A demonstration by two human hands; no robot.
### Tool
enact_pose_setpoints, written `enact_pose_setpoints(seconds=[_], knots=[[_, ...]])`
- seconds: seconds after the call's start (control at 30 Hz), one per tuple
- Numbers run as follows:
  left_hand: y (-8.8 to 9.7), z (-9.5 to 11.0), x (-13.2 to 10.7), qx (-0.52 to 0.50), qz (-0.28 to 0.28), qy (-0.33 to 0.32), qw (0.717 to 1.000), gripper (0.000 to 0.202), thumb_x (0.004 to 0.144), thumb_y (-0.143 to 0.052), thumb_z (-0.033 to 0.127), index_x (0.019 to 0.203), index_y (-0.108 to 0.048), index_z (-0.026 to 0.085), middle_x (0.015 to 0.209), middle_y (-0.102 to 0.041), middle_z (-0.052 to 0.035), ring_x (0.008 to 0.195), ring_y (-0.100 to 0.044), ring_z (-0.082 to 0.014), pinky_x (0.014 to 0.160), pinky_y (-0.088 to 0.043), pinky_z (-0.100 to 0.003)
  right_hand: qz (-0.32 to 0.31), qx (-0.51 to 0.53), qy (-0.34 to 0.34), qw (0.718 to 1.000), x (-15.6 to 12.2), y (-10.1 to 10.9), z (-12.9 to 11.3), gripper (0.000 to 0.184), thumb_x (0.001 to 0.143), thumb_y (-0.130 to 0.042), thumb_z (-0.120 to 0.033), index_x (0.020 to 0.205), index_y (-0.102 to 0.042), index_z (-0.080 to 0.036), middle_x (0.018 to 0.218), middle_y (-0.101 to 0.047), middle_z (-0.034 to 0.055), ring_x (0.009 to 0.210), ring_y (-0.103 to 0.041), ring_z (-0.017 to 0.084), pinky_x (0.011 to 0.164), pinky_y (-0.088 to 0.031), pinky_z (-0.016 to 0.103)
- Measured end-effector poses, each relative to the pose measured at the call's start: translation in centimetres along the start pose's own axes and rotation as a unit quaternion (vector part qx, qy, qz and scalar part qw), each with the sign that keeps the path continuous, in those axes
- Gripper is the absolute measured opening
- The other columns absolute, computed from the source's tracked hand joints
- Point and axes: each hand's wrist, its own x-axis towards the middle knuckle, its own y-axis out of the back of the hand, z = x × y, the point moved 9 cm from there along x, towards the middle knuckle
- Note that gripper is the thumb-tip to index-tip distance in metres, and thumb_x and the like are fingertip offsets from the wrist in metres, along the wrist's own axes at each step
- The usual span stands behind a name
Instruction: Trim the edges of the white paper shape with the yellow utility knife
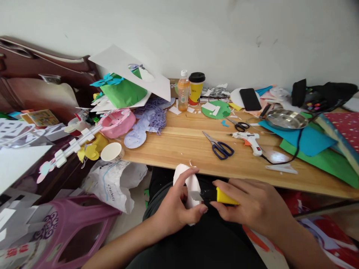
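Note:
My left hand holds a white piece of foam or paper over my lap, just below the front edge of the wooden table. My right hand grips a yellow and black utility knife. The knife's blade end lies against the white piece, between my left thumb and fingers. Both hands are close together, almost touching.
On the table lie blue-handled scissors, black-handled scissors, a white glue gun with a black cord, a steel dish, a phone, a bottle, a coffee cup and coloured sheets. A pink stool stands at lower left.

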Motion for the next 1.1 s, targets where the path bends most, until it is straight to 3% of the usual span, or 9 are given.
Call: enact_pose_setpoints(seconds=[0.23, 0.47, 0.73, 0.9, 1.1], knots=[[0.3, -0.4, 0.1, 0.029, 0.002, -0.011, 1.0, 0.083, 0.081, -0.078, 0.039, 0.147, -0.032, 0.019, 0.07, -0.065, 0.0001, 0.053, -0.052, -0.0103, 0.048, -0.035, -0.018, 0.0, 0.003, -0.013, 1.0, -0.9, 0.2, 1.0, 0.024, 0.095, -0.062, -0.037, 0.101, -0.07, -0.016, 0.073, -0.069, 0.0033, 0.063, -0.067, 0.018, 0.06, -0.044, 0.032], [0.0, -0.3, 0.5, 0.057, -0.011, -0.007, 0.998, 0.079, 0.08, -0.079, 0.038, 0.141, -0.032, 0.019, 0.065, -0.061, 0.0029, 0.049, -0.048, -0.0087, 0.044, -0.031, -0.017, 0.008, -0.009, 0.0, 1.0, -0.4, 0.3, 0.2, 0.024, 0.094, -0.064, -0.04, 0.098, -0.07, -0.016, 0.072, -0.068, 0.0028, 0.06, -0.065, 0.017, 0.059, -0.045, 0.032], [-0.1, -0.6, 0.3, 0.037, -0.011, -0.021, 0.999, 0.077, 0.082, -0.077, 0.04, 0.139, -0.03, 0.02, 0.059, -0.059, 0.0054, 0.044, -0.046, -0.0076, 0.041, -0.03, -0.015, 0.005, 0.015, -0.027, 1.0, -1.0, -0.4, 1.3, 0.024, 0.094, -0.063, -0.039, 0.102, -0.071, -0.018, 0.077, -0.072, 0.0022, 0.064, -0.069, 0.016, 0.062, -0.048, 0.029], [-0.5, -0.8, 0.3, 0.04, -0.036, -0.014, 0.998, 0.076, 0.082, -0.077, 0.038, 0.14, -0.032, 0.019, 0.058, -0.056, 0.0066, 0.044, -0.047, -0.0079, 0.041, -0.028, -0.015, 0.014, 0.012, -0.02, 1.0, -0.6, -0.4, 0.7, 0.024, 0.093, -0.064, -0.039, 0.101, -0.07, -0.017, 0.077, -0.073, 0.0044, 0.063, -0.069, 0.017, 0.059, -0.049, 0.03], [0.1, -0.9, 0.3, 0.005, -0.017, -0.019, 1.0, 0.078, 0.082, -0.077, 0.042, 0.142, -0.032, 0.02, 0.058, -0.055, 0.0068, 0.045, -0.048, -0.0085, 0.044, -0.031, -0.017, 0.011, 0.012, -0.04, 0.999, -0.6, -0.5, 1.7, 0.019, 0.092, -0.064, -0.036, 0.102, -0.07, -0.02, 0.083, -0.076, 0.0036, 0.065, -0.07, 0.017, 0.062, -0.051, 0.029]])
